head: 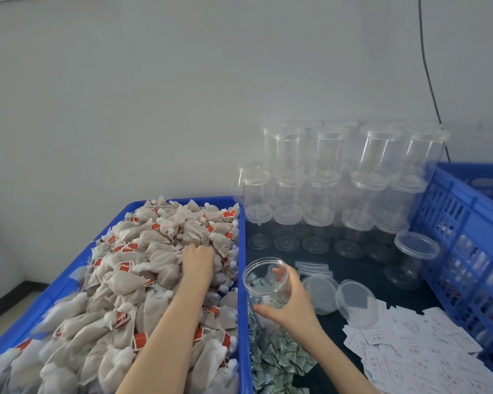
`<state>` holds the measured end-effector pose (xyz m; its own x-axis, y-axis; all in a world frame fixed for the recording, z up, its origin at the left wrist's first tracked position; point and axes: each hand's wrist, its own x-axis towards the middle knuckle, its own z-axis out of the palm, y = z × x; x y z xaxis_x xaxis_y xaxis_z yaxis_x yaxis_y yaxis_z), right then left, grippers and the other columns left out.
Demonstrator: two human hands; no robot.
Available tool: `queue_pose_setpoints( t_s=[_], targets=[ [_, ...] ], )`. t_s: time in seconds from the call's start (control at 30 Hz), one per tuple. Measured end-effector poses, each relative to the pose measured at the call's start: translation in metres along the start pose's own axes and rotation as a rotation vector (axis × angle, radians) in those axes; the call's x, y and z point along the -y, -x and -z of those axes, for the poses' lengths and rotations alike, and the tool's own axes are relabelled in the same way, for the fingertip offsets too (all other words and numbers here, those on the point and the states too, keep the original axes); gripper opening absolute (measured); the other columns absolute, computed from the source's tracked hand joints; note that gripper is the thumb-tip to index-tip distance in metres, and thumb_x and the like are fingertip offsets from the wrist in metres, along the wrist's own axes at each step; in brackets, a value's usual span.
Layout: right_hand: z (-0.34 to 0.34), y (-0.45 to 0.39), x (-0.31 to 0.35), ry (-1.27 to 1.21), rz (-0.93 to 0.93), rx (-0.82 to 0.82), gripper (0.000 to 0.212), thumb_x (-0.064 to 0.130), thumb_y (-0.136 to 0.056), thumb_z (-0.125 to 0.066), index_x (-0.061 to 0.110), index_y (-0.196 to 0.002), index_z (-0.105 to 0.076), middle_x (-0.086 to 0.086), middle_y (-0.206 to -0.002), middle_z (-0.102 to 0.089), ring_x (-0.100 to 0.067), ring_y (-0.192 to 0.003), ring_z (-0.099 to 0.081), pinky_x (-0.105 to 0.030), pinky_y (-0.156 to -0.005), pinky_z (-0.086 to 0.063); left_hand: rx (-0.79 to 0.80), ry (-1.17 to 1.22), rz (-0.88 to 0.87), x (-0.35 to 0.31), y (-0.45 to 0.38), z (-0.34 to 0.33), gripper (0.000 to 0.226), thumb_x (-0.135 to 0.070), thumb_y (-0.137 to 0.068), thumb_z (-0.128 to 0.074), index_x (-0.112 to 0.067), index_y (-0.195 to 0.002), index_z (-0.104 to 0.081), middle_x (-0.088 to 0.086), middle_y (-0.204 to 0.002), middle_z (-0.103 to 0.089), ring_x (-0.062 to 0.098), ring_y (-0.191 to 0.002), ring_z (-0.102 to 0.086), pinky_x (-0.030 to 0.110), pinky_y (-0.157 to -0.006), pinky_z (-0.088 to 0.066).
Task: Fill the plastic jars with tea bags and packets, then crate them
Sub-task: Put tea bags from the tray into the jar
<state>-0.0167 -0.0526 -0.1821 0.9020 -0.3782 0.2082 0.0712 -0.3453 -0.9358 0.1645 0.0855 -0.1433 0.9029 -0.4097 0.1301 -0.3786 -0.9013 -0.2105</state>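
Our right hand (pixel 289 301) grips an open clear jar (pixel 266 282), fingers and thumb curled round its wall, jar tilted with a few small packets inside. Our left hand (pixel 197 261) lies palm down on the heap of tea bags (pixel 143 268) in the blue tray (pixel 241 251), just left of the jar; fingers buried, grip unclear. Green packets (pixel 276 362) pile below the right hand. Lids (pixel 322 294) and paper slips (pixel 410 354) sit right of it, stacked empty jars (pixel 325 189) beyond, blue crate (pixel 467 237) far right.
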Motion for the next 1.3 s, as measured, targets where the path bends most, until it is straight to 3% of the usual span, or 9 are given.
queue_pose_setpoints(
  t_s=[0.17, 0.33, 0.5, 0.6, 0.7, 0.8, 0.87, 1.07, 1.3],
  targets=[
    [-0.001, 0.000, -0.003, -0.007, -0.021, -0.006, 0.094, 0.029, -0.061, -0.092, 0.037, -0.135, -0.036, 0.024, -0.130, -0.046, 0.026, -0.112, -0.040, 0.005, -0.081, -0.034, -0.106, 0.319, 0.107, 0.010, 0.000, 0.006, 0.024, -0.009, -0.090, -0.053, -0.022, -0.104, -0.068, 0.003, -0.105, -0.068, 0.022, -0.100, -0.060, 0.030, -0.085, -0.043],
    [-0.003, 0.000, -0.003, -0.005, -0.027, -0.017, 0.094, 0.029, -0.061, -0.092, 0.039, -0.135, -0.034, 0.026, -0.128, -0.046, 0.020, -0.113, -0.041, 0.004, -0.080, -0.036, -0.076, 0.235, 0.175, 0.013, 0.002, 0.007, 0.020, -0.022, -0.093, -0.052, -0.031, -0.102, -0.067, -0.001, -0.105, -0.063, 0.022, -0.112, -0.047, 0.038, -0.097, -0.031],
    [-0.003, 0.000, -0.002, -0.021, -0.034, -0.013, 0.095, 0.031, -0.060, -0.092, 0.036, -0.138, -0.037, 0.024, -0.130, -0.047, 0.019, -0.114, -0.042, 0.003, -0.081, -0.036, -0.078, 0.436, 0.165, 0.015, 0.002, 0.019, 0.022, -0.033, -0.097, -0.050, -0.030, -0.110, -0.068, 0.001, -0.114, -0.064, 0.023, -0.114, -0.051, 0.041, -0.098, -0.039],
    [-0.002, -0.001, -0.001, -0.027, -0.038, -0.011, 0.094, 0.029, -0.060, -0.092, 0.035, -0.136, -0.038, 0.022, -0.130, -0.049, 0.021, -0.113, -0.043, 0.002, -0.082, -0.037, -0.093, 0.769, 0.134, 0.014, 0.006, 0.032, 0.024, -0.024, -0.098, -0.048, -0.019, -0.116, -0.064, 0.003, -0.109, -0.066, 0.016, -0.092, -0.060, 0.031, -0.080, -0.049],
    [-0.002, -0.002, 0.000, -0.028, -0.042, -0.008, 0.094, 0.027, -0.061, -0.092, 0.035, -0.138, -0.038, 0.021, -0.131, -0.049, 0.016, -0.116, -0.045, -0.002, -0.085, -0.038, -0.153, 1.127, 0.071, 0.011, 0.014, 0.049, 0.022, -0.019, -0.099, -0.047, -0.018, -0.116, -0.061, -0.004, -0.101, -0.062, 0.005, -0.079, -0.053, 0.018, -0.065, -0.041],
    [-0.003, -0.003, 0.002, -0.025, -0.037, -0.010, 0.093, 0.028, -0.061, -0.092, 0.038, -0.136, -0.036, 0.020, -0.132, -0.048, 0.009, -0.121, -0.043, -0.008, -0.090, -0.035, -0.163, 1.482, 0.007, 0.008, 0.024, 0.066, 0.023, -0.017, -0.099, -0.048, -0.036, -0.092, -0.060, -0.012, -0.097, -0.063, 0.004, -0.086, -0.057, 0.020, -0.070, -0.047],
    [-0.003, -0.004, 0.003, -0.026, -0.030, -0.012, 0.091, 0.029, -0.061, -0.092, 0.044, -0.131, -0.035, 0.021, -0.131, -0.048, 0.010, -0.121, -0.043, -0.009, -0.090, -0.036, -0.138, 1.629, -0.024, 0.004, 0.029, 0.074, 0.025, -0.017, -0.098, -0.049, -0.037, -0.090, -0.061, -0.013, -0.095, -0.063, 0.007, -0.090, -0.059, 0.027, -0.078, -0.052],
    [-0.004, -0.004, 0.009, -0.034, -0.024, -0.017, 0.087, 0.054, -0.045, -0.082, 0.048, -0.121, -0.040, 0.023, -0.128, -0.050, 0.020, -0.117, -0.043, -0.004, -0.089, -0.037, -0.082, 1.839, -0.162, -0.007, 0.039, 0.086, 0.026, -0.010, -0.097, -0.050, -0.032, -0.093, -0.064, -0.022, -0.081, -0.069, -0.004, -0.078, -0.066, 0.020, -0.070, -0.057],
    [-0.005, -0.005, 0.010, -0.044, -0.008, -0.019, 0.090, 0.050, -0.046, -0.083, 0.042, -0.125, -0.041, 0.018, -0.129, -0.053, 0.012, -0.117, -0.047, -0.005, -0.090, -0.039, 0.067, 1.733, -0.317, -0.014, 0.043, 0.083, 0.025, -0.004, -0.095, -0.050, -0.025, -0.092, -0.064, -0.024, -0.078, -0.068, -0.009, -0.073, -0.063, 0.013, -0.063, -0.052]
  ],
)
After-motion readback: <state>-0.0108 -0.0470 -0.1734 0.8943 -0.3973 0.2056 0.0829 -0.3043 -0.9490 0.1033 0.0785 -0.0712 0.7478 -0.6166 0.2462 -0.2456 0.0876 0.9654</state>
